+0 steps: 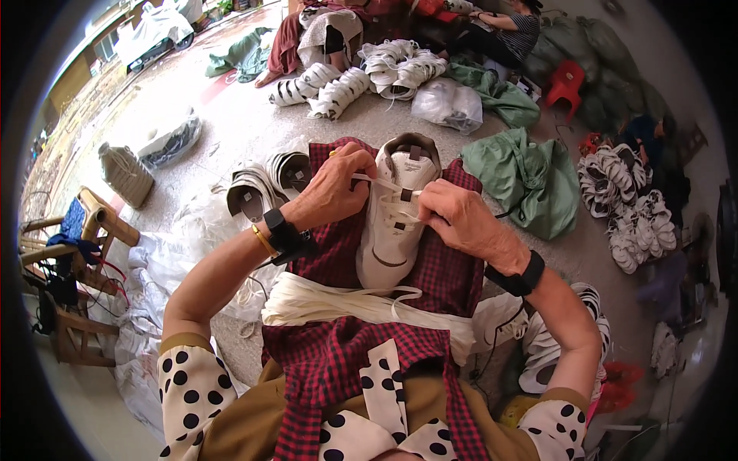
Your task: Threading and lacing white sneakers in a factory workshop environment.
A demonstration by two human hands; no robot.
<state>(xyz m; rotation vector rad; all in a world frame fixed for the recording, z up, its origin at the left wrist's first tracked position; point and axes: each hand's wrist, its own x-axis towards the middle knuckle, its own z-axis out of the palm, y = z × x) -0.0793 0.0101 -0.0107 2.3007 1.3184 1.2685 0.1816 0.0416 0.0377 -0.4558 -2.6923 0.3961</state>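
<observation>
Head view: your left hand [332, 190] and right hand [460, 219] each pinch the white lace [382, 184], fingers closed on it, above the white shoe [392, 230] resting on your red checked lap cloth [438, 269].

A shoe [396, 223] lies on the cloth [453, 269] over the lap, between the left hand [330, 192] and right hand [461, 219]. A bundle of laces [338, 303] lies across the cloth nearer the person. Two shoes [269, 184] lie on the floor [238, 123] left of the cloth.
</observation>
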